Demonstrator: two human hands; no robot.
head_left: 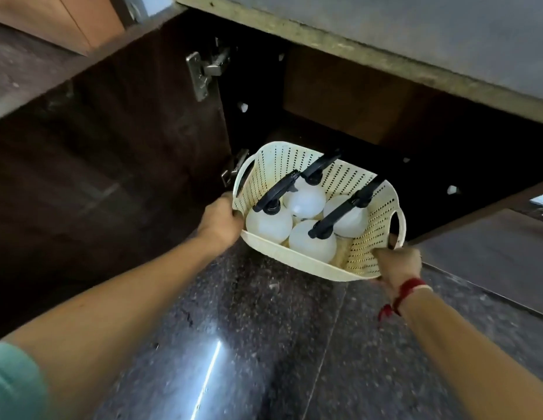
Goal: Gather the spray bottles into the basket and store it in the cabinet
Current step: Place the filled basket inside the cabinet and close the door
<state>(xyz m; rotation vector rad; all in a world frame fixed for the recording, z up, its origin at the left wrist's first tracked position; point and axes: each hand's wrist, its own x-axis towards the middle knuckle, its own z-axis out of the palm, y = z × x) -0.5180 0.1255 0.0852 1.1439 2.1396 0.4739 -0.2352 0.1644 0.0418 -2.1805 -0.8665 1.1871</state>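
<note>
A cream perforated plastic basket [365, 256] is held at the mouth of the open dark cabinet [340, 104], just above the floor. Inside it stand several white spray bottles [268, 224] with black trigger heads, their nozzles leaning toward the cabinet. My left hand [220, 221] grips the basket's left rim. My right hand [399, 263], with a red thread at the wrist, grips the right rim below the side handle. The basket tilts a little toward me.
The open cabinet door [112, 165] swings out on the left, with metal hinges [203, 72] on its inner edge. A stone countertop edge [370, 56] overhangs the opening. Below me lies a dark speckled granite floor [264, 344].
</note>
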